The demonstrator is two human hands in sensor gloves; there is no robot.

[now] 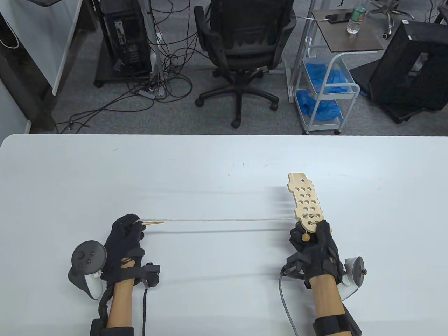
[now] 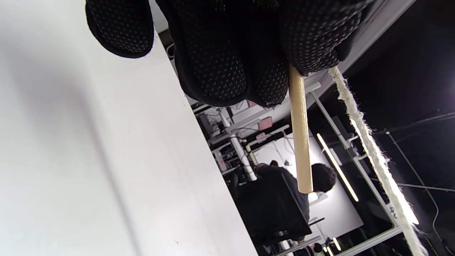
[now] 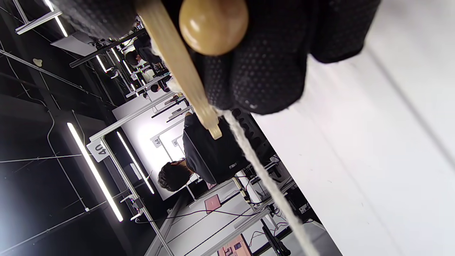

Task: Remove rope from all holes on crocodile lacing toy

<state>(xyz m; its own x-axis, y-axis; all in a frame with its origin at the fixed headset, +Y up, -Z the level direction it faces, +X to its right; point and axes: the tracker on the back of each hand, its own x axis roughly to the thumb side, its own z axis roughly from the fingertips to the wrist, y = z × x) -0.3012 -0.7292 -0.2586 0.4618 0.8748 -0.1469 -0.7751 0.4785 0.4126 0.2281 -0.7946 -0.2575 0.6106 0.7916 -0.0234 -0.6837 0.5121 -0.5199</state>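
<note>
The wooden crocodile lacing toy [image 1: 306,202], a flat board with several round holes, is held at its near end by my right hand [image 1: 312,245], lifted over the white table [image 1: 224,168]. A wooden bead [image 1: 306,237] hangs by that hand; in the right wrist view the bead [image 3: 213,25] sits against my gloved fingers [image 3: 263,60] beside the board's edge [image 3: 181,71]. The white rope [image 1: 224,220] runs taut from the board's lower holes leftward to my left hand [image 1: 126,233], which pinches the wooden needle [image 1: 154,222]. The left wrist view shows the needle [image 2: 300,135] and rope [image 2: 373,156] leaving my fingertips [image 2: 227,64].
Beyond the table's far edge stand a black office chair [image 1: 245,45], a white cart [image 1: 325,87] with blue material, a computer tower [image 1: 126,38] and floor cables. Trackers sit on both hands.
</note>
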